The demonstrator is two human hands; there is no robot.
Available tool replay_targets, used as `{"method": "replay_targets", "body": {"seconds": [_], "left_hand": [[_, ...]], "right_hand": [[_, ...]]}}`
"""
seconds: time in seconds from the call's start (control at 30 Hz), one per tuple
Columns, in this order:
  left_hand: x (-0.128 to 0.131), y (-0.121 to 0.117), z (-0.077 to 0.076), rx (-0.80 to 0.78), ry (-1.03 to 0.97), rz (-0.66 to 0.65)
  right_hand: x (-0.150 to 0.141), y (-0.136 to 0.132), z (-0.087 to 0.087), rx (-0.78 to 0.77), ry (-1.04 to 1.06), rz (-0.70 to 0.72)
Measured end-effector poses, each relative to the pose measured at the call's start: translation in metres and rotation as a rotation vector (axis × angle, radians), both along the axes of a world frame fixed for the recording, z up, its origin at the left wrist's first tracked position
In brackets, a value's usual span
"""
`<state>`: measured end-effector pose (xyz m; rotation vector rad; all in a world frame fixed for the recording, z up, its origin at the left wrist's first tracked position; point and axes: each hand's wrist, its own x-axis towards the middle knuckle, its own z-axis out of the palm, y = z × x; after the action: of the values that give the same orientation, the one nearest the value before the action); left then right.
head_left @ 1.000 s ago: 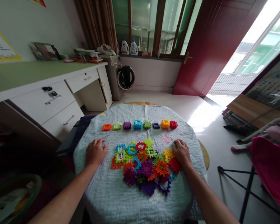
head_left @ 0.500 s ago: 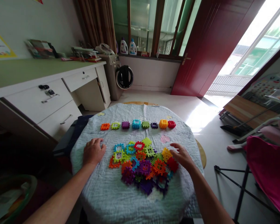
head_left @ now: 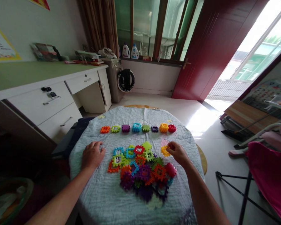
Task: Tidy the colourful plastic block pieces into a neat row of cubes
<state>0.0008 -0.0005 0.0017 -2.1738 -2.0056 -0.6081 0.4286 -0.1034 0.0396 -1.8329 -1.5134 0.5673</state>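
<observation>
Between the fingertips of my right hand (head_left: 178, 152) is a yellow building block (head_left: 165, 151), a notched square piece, at the right edge of the pile. My left hand (head_left: 92, 153) rests on the cloth left of the pile, fingers loosely curved and holding nothing. The pile mixes notched plastic blocks: a red frame (head_left: 139, 149), a lime window piece (head_left: 117, 160), an orange block (head_left: 159, 172), a purple one (head_left: 144, 172) and a red one (head_left: 170, 169). Beyond it runs a row of blocks sorted by colour, from orange (head_left: 105, 129) at the left to red (head_left: 172, 128) at the right.
A pale blue cloth (head_left: 103, 200) covers the round table. A white desk (head_left: 58, 75) and a washing machine (head_left: 113, 79) with its door open stand at the left and back. At the right are a red door (head_left: 210, 50) and a pink folding chair (head_left: 269, 175).
My right hand has closed on the yellow block and drawn it slightly away from the pile. My left hand stays almost where it was. The camera view has shifted a little.
</observation>
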Motion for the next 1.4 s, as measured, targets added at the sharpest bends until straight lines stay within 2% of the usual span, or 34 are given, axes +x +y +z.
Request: {"method": "replay_targets", "body": {"seconds": [0.13, 0.2, 0.3, 0.4, 0.5, 0.6, 0.73, 0.83, 0.93, 1.1, 1.4], "left_hand": [[-0.001, 0.001, -0.002, 0.007, 0.011, 0.000], [-0.002, 0.002, -0.003, 0.011, 0.011, -0.006], [-0.003, 0.002, -0.004, 0.012, 0.010, -0.010], [-0.003, 0.002, -0.005, 0.014, 0.007, -0.014], [-0.003, 0.002, -0.005, 0.009, 0.004, -0.016], [-0.003, 0.002, -0.005, 0.006, 0.006, -0.010], [-0.003, 0.002, -0.005, 0.005, -0.003, -0.005], [-0.003, 0.002, -0.004, 0.001, -0.011, -0.008], [-0.003, 0.002, -0.004, 0.004, -0.018, -0.015], [-0.003, 0.003, -0.004, 0.000, -0.034, -0.016], [-0.005, 0.003, -0.007, 0.005, -0.022, -0.015]], "right_hand": [[-0.006, 0.010, 0.001, 0.213, -0.242, -0.097], [-0.007, 0.009, -0.006, 0.178, -0.334, -0.030], [-0.002, 0.005, -0.015, 0.040, -0.324, 0.112], [0.007, 0.003, -0.014, -0.007, -0.302, 0.127], [0.009, 0.008, -0.010, -0.017, -0.387, 0.154], [0.001, 0.016, -0.010, -0.091, -0.477, 0.191], [-0.001, 0.021, -0.013, -0.112, -0.473, 0.170], [0.010, 0.021, -0.009, -0.046, -0.398, 0.095], [0.021, 0.019, -0.005, -0.060, -0.361, 0.040], [0.014, 0.014, -0.009, -0.200, -0.430, 0.087], [0.004, 0.015, -0.001, -0.221, -0.467, 0.176]]}}
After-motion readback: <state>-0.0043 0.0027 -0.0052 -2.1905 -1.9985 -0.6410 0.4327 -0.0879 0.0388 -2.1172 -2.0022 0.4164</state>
